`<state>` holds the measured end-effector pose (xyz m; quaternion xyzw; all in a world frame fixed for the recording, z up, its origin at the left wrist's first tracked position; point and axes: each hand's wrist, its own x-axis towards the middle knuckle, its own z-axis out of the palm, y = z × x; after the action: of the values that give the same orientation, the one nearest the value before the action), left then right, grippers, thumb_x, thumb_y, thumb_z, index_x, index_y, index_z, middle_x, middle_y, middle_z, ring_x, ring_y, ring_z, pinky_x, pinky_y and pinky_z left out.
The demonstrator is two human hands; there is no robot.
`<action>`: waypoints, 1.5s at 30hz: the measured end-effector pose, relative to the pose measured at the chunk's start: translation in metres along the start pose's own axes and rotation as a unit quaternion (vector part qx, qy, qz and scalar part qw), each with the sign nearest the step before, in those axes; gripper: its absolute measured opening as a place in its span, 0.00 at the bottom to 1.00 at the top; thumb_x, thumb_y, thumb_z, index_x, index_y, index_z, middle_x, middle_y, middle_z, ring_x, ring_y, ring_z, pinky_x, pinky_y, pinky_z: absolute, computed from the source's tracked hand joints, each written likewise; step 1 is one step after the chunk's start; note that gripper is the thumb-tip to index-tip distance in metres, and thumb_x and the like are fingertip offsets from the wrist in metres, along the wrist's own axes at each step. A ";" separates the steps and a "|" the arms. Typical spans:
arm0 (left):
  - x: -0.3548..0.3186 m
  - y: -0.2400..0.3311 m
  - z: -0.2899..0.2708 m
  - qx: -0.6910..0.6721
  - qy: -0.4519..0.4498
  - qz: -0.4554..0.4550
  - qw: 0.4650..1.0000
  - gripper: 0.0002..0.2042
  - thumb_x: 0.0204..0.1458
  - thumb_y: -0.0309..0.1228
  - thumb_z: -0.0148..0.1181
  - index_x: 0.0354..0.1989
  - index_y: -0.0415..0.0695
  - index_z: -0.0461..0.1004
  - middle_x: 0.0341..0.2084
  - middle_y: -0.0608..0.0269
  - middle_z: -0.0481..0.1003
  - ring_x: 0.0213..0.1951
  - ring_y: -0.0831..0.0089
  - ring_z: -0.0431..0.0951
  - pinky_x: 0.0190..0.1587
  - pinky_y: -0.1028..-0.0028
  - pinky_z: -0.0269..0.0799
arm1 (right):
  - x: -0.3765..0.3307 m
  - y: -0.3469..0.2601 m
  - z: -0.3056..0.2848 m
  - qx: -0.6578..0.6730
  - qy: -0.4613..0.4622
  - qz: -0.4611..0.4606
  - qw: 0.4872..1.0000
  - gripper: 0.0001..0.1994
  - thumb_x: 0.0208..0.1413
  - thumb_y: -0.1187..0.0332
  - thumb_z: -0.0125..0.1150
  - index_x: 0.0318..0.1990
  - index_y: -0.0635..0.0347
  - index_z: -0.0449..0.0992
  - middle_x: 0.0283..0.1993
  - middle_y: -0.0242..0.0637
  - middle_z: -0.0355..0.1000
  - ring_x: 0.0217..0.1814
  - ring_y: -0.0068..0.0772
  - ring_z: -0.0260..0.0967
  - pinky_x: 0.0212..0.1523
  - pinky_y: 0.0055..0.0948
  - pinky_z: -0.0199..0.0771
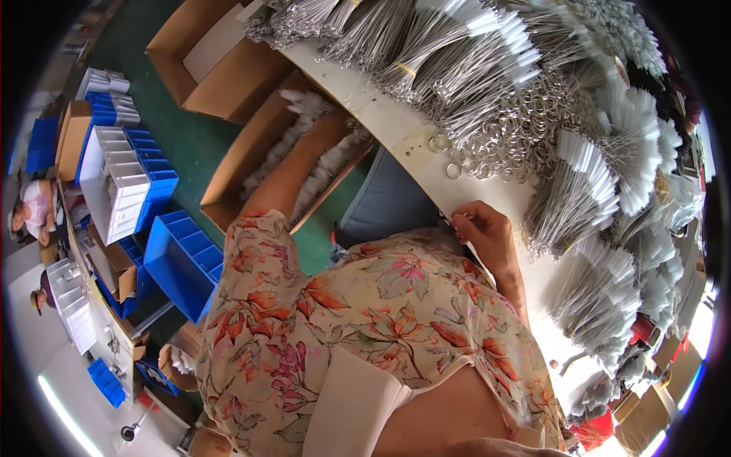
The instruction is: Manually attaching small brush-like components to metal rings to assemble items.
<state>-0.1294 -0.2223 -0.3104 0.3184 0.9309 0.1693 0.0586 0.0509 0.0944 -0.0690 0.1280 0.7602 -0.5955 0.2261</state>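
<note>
My left hand [329, 128] reaches down into a long open cardboard box [228, 171] on the left. Wire brushes with white bristles [308, 186] lie in that box, on both sides of my forearm. The fingers are mostly hidden among them, so their grip does not show. My right hand [485, 232] is at the edge of the white table [407, 145], its thumb and fingertips pressed together; whatever they pinch is too small to name. Beyond it on the table are loose metal rings [502, 152] and bundles of wire brushes [575, 190].
Another open cardboard box [221, 84] stands beyond the first. Blue bins [183, 259] and white divided trays [118, 183] are stacked at the left on the green floor [164, 129]. A dark grey surface [392, 198] lies beside the table edge. Two people are far left.
</note>
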 end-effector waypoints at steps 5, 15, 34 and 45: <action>-0.010 0.024 0.002 -0.347 0.128 -0.379 0.848 0.13 0.50 0.32 0.53 0.41 0.39 0.73 0.35 0.53 0.75 0.35 0.68 0.75 0.38 0.71 0.70 | 0.002 -0.004 -0.011 0.024 0.015 0.013 1.000 0.05 0.50 0.74 0.58 0.34 0.64 0.74 0.24 0.30 0.70 0.24 0.15 0.64 0.26 0.17 0.66; 0.080 0.113 -0.281 -0.314 0.483 -0.096 0.811 0.13 0.57 0.31 0.46 0.44 0.33 0.69 0.38 0.53 0.73 0.39 0.69 0.73 0.46 0.72 0.67 | -0.007 -0.030 -0.045 0.047 -0.098 -0.030 0.994 0.07 0.53 0.70 0.55 0.36 0.65 0.73 0.27 0.34 0.70 0.26 0.20 0.67 0.20 0.21 0.71; 0.449 0.098 -0.294 -0.257 0.378 0.014 0.889 0.10 0.53 0.30 0.51 0.34 0.39 0.77 0.34 0.64 0.77 0.36 0.76 0.75 0.42 0.77 0.67 | -0.075 -0.003 -0.177 0.264 0.222 -0.104 0.933 0.05 0.52 0.76 0.55 0.34 0.68 0.72 0.26 0.34 0.69 0.25 0.20 0.66 0.25 0.19 0.68; 0.410 0.248 -0.194 0.004 -0.107 0.096 0.990 0.11 0.45 0.38 0.59 0.24 0.42 0.76 0.16 0.62 0.76 0.22 0.74 0.74 0.28 0.74 0.67 | 0.023 -0.052 -0.291 -0.055 0.462 -0.168 0.869 0.08 0.53 0.69 0.55 0.35 0.66 0.75 0.22 0.32 0.70 0.19 0.17 0.65 0.22 0.18 0.67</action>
<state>-0.3536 0.1582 -0.0426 0.4232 0.8848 0.1354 0.1402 -0.0487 0.3599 0.0192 0.2461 0.8196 -0.4544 -0.2475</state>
